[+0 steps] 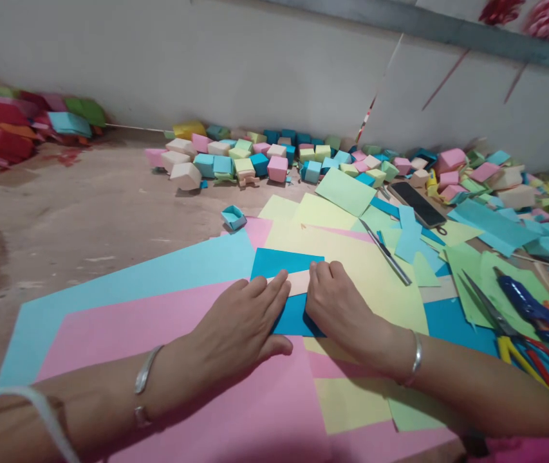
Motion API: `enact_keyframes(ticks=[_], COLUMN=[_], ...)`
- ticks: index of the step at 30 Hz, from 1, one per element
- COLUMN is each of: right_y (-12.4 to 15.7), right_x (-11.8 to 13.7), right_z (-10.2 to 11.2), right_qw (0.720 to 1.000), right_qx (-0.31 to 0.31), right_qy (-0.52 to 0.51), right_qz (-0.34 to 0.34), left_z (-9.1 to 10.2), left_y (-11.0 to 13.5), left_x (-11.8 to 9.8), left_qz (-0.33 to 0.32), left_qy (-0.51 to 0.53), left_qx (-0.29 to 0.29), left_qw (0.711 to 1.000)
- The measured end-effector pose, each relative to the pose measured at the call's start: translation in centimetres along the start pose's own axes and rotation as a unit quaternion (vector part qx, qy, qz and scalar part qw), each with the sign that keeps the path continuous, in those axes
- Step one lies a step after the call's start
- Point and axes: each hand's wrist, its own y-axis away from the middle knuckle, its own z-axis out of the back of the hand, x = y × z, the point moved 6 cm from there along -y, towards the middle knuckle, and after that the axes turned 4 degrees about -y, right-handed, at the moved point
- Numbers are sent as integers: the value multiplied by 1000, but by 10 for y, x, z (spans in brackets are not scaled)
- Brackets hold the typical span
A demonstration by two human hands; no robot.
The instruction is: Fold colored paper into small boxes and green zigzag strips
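A dark blue paper sheet [286,262] lies on large pink [158,328] and yellow [361,270] sheets spread on the floor. A small peach paper piece [299,281] rests on the blue sheet. My left hand [242,321] lies flat on the blue sheet's left side, its fingertips touching the peach piece. From the right, my right hand [339,305] presses on the blue sheet with its fingers curled down at the peach piece. Both wrists wear a silver bangle.
Several small folded paper boxes [274,161] in pink, blue, green and yellow are heaped along the wall. One blue box [233,217] sits alone. A phone [416,202], a metal blade [386,252], scissors [510,334] and a blue glue gun [532,308] lie at the right.
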Motion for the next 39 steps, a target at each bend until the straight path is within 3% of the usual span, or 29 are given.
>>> enact_keyframes(ticks=[5,10,14,18,24,27,31,39], right_y=[0,2,3,2,0,1,4,12], right_x=[-2,-1,-1,-2,-17,-4,14,-13], right_z=[-1,-2,-2,-2,6,13,13,-4], right_qw=[1000,1000,1000,1000,991,991,994,986], right_qx=[3,1,-3,-3,-57,-67,-27,97], right_qy=[13,23,15,-6,-59,-100,-102,-59], right_qz=[3,3,1,0,-107,-57,-7,-119], left_z=[5,4,4,6,11,14,15,11], left_y=[4,8,13,14,7,6,7,9], left_x=[-4,-6,-4,-6,-7,-7,-7,-3], left_qz=[22,50,81,53,40,38,37,51], left_qy=[-107,-123,-127,-145,-164,-157,-153,-144], left_qx=[69,141,132,109,106,97,89,101], left_qw=[992,981,980,982,980,982,984,983])
